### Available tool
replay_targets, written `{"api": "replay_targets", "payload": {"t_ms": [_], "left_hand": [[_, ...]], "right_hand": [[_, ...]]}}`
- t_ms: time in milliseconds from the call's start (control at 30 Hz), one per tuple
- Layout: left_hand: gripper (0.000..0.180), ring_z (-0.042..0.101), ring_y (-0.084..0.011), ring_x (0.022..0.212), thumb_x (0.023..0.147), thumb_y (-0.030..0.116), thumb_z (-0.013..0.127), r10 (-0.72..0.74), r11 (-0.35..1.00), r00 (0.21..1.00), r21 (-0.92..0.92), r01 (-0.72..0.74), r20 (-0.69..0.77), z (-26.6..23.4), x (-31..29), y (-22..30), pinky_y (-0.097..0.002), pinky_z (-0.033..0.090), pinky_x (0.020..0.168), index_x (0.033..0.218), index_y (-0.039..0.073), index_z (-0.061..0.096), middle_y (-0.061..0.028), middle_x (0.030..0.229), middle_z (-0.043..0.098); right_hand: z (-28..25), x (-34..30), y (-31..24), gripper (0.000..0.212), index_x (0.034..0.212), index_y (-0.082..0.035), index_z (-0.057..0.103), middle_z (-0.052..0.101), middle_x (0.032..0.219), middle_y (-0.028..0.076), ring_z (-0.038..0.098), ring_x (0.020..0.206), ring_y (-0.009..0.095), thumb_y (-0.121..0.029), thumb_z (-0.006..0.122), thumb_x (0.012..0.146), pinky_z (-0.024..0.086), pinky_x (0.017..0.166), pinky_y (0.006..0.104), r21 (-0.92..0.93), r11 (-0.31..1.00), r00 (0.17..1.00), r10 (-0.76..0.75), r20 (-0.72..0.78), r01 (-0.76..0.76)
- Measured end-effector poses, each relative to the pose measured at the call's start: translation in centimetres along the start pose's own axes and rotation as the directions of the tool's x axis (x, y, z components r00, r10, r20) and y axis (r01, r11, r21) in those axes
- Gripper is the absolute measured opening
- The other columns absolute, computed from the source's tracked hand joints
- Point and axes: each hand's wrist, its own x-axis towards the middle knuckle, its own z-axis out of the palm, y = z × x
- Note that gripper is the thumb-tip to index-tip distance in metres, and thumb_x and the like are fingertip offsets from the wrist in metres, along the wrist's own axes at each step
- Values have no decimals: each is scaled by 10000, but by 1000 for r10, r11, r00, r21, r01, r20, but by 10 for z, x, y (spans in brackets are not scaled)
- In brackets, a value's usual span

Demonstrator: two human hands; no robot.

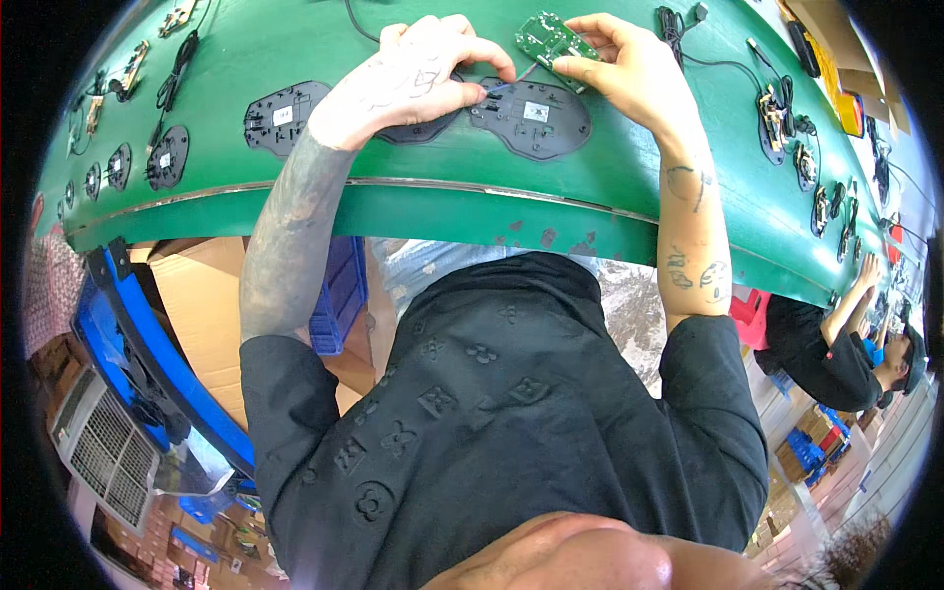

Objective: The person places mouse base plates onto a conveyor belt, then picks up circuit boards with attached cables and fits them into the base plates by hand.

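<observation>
My right hand (pixel 634 74) grips a green circuit board (pixel 544 39) by its edge, tilted above the green work surface. Thin coloured wires (pixel 527 74) run from the board toward my left hand (pixel 418 77), whose thumb and forefinger close on them. Just below both hands lies a black plastic housing (pixel 541 133) with rounded lobes and a white label (pixel 536 111). Under my left hand a second black housing (pixel 423 130) is partly hidden. Another black housing (pixel 280 116) rests farther left, beside my left wrist.
Coiled black cables (pixel 177 74) and small assemblies line the left of the bench (pixel 393 167). More black cables (pixel 674 29) and partly wired housings (pixel 772 128) lie to the right. A blue crate (pixel 341 295) stands below the bench edge. Another person (pixel 836 344) works at far right.
</observation>
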Motion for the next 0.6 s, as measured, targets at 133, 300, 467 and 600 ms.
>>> {"api": "replay_targets", "payload": {"t_ms": [133,300,467,600], "left_hand": [[199,562,-214,936,889,258,666,138,990,986,13,-138,-92,-12,-1,3,-358,379,867,1062,165,696,-49,905,580],[217,546,-254,957,883,270,644,84,996,995,7,-85,58,-23,5,7,-377,355,896,1079,222,725,-72,919,558],[242,551,-262,944,917,296,619,120,992,969,13,-126,216,-40,8,3,-381,375,859,1120,201,707,-69,931,567],[268,553,-258,935,904,289,632,241,969,969,47,-244,60,-20,15,-9,-380,374,857,1149,189,674,-66,929,566]], "right_hand": [[-7,-4,-22,371,1092,15,683,721,914,148,688,806,209,-143,787,772,546,752,311,127,990,996,70,-50,-63],[-10,-10,-21,344,1079,8,682,722,888,144,683,781,188,-117,781,775,543,733,299,130,983,986,-111,-122,127],[-18,-32,-18,306,1093,-43,706,718,965,107,675,830,182,-125,773,806,541,767,302,203,951,972,-230,-43,234],[5,-57,-7,296,1093,-139,726,697,1053,57,665,935,247,-69,734,806,551,821,353,-62,838,825,-544,-154,542]]}}
